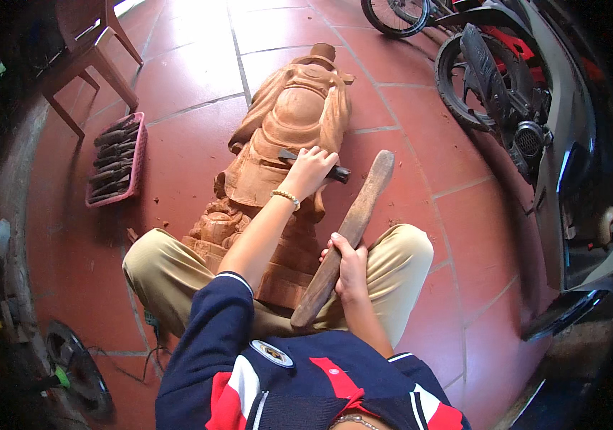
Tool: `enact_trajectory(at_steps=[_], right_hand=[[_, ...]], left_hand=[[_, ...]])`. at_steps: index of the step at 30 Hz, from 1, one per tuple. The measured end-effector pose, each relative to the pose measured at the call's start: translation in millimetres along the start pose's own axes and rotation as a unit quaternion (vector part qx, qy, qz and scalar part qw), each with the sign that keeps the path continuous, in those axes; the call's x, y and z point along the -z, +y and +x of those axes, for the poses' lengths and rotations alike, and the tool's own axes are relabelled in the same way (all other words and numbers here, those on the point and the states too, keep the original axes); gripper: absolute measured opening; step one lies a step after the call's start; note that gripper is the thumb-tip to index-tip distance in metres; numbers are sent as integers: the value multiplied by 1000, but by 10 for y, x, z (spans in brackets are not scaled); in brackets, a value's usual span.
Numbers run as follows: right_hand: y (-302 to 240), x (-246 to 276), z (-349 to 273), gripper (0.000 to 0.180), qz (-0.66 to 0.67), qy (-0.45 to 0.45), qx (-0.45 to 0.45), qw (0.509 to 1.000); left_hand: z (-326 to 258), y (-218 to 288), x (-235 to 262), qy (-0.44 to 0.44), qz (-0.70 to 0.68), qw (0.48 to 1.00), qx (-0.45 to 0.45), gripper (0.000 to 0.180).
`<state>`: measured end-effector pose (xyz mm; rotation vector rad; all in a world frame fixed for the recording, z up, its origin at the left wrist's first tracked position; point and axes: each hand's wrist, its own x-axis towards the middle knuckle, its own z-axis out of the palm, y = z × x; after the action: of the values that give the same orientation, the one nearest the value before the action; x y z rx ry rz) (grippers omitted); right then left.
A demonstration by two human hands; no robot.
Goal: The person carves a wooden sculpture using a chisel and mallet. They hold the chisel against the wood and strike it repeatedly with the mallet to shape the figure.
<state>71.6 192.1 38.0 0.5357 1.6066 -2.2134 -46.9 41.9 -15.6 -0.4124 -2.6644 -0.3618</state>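
A reddish-brown carved wooden statue [301, 107] with a round belly lies on its back between my legs, its top end pointing away. My left hand [311, 172], a beaded bracelet at its wrist, is closed around a chisel [339, 174]. The chisel's metal blade rests at the statue's lower torso, and its dark handle sticks out to the right. My right hand [350, 264] grips a long wooden club [365, 197] near its middle. The club slants up over my right leg, its thick end apart from the chisel.
On the left, a pink basket [139, 150] holds several dark-handled tools beside a brown chair [99, 57]. A motorbike [528, 107] stands on the right, with another wheel [398, 16] beyond. A black disc-shaped thing [77, 369] is at lower left. Wood chips dot the red tiles [457, 208].
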Motion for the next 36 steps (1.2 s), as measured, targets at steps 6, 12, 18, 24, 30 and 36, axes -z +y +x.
enact_trajectory(at_steps=[6, 12, 18, 24, 30, 36], right_hand=[[77, 22, 58, 27, -59, -48, -20, 997], [26, 22, 20, 26, -12, -43, 51, 998], [-30, 83, 7, 37, -173, -87, 50, 980], [-106, 63, 13, 38, -93, -78, 55, 991], [-78, 94, 7, 42, -181, -76, 112, 974], [-116, 144, -15, 41, -268, -82, 106, 954]], left_hand=[[18, -75, 10, 28, -33, 999, 14, 27], [35, -83, 45, 52, -109, 993, 7, 37], [-50, -136, 42, 53, -61, 997, -3, 31], [57, -113, 175, 58, -141, 987, 45, 30], [16, -162, 188, 63, -157, 985, 28, 28], [17, -184, 209, 76, -178, 980, 47, 26]])
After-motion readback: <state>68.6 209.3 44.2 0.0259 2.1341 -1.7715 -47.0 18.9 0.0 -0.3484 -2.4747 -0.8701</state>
